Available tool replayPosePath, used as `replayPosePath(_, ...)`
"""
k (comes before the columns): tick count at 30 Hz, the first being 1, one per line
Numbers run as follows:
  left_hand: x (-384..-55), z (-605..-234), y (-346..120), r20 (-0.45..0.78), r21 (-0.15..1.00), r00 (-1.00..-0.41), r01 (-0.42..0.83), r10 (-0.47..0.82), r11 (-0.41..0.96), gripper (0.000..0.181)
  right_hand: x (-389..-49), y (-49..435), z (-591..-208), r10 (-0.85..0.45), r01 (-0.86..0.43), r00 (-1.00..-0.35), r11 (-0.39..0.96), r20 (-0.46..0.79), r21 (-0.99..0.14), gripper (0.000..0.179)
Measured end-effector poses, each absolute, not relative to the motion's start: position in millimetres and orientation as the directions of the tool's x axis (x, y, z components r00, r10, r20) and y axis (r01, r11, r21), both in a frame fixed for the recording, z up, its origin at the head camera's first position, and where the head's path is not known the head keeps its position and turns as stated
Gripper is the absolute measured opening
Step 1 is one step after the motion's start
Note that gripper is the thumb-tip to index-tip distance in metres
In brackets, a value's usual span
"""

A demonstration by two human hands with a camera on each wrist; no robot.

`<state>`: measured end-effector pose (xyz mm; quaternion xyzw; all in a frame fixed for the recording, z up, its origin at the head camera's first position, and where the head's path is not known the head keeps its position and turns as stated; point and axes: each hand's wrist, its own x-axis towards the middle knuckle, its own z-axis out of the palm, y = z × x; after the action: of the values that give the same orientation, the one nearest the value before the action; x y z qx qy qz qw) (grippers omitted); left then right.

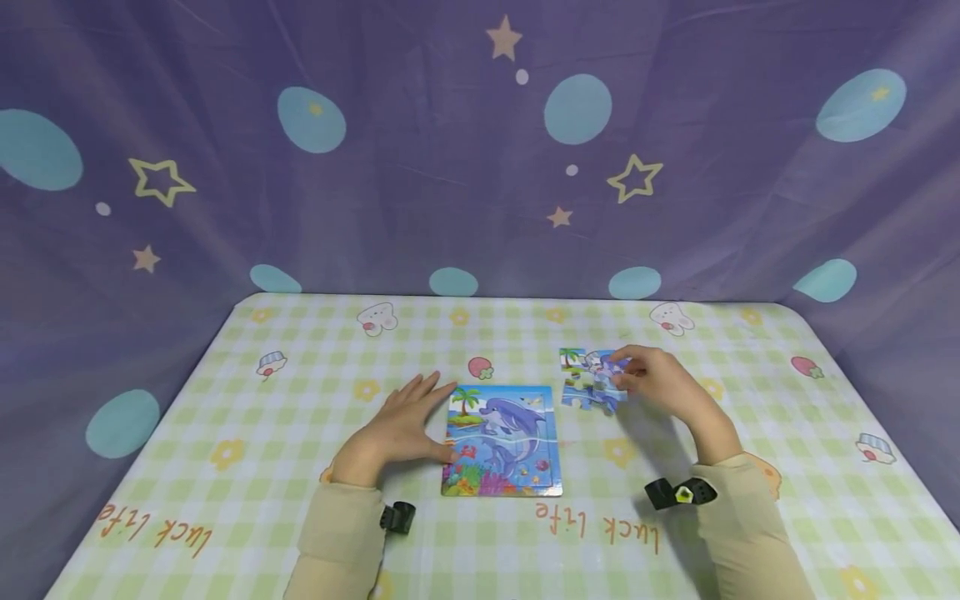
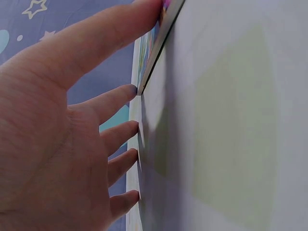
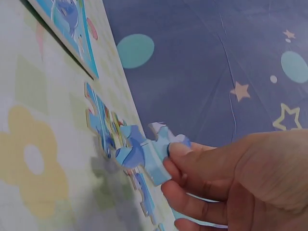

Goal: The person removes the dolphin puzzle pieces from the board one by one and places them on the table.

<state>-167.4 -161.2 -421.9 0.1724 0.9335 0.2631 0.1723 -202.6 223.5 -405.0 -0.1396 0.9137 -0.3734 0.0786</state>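
A flat puzzle board [image 1: 556, 467] with a dolphin picture lies in the middle of the table. My left hand [image 1: 401, 425] is at its left side with fingers spread and nearly straight. In the left wrist view the thumb lies over the board's edge [image 2: 155, 54], while the other fingertips touch the tabletop and the board's corner. To the board's upper right, my right hand [image 1: 663, 383] pinches a blue jigsaw piece [image 3: 153, 161] between thumb and fingers. That piece is raised over a cluster of loose jigsaw pieces [image 1: 575, 394], partly covering them in the right wrist view.
The table wears a green-and-white checked cloth [image 1: 300, 467] printed with flowers, strawberries and lettering. Behind it and at both sides hangs a purple curtain [image 1: 450, 192] with stars and blue ovals. Each wrist carries a small black device [image 1: 398, 517].
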Motion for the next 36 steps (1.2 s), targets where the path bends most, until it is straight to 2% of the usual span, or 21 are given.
replayPosePath(9, -168.4, -423.3, -161.9, -0.234, 0.554, -0.881, 0.227, 0.411, 0.801, 0.107, -205.3, 231.3, -412.1, -0.27, -0.137, -0.958, 0.726, -0.096, -0.674, 0.03)
replayPosePath(24, -168.8, -424.2, -161.4, -0.233, 0.549, -0.884, 0.224, 0.405, 0.805, 0.106, -209.9, 233.3, -427.4, -0.193, -0.121, -0.98, 0.77, -0.048, -0.626, 0.024)
replayPosePath(36, -167.3, -422.1, -161.2, -0.233, 0.556, -0.884, 0.222, 0.406, 0.801, 0.106, -211.1, 232.1, -432.2, -0.18, -0.086, -0.979, 0.784, -0.093, -0.615, 0.024)
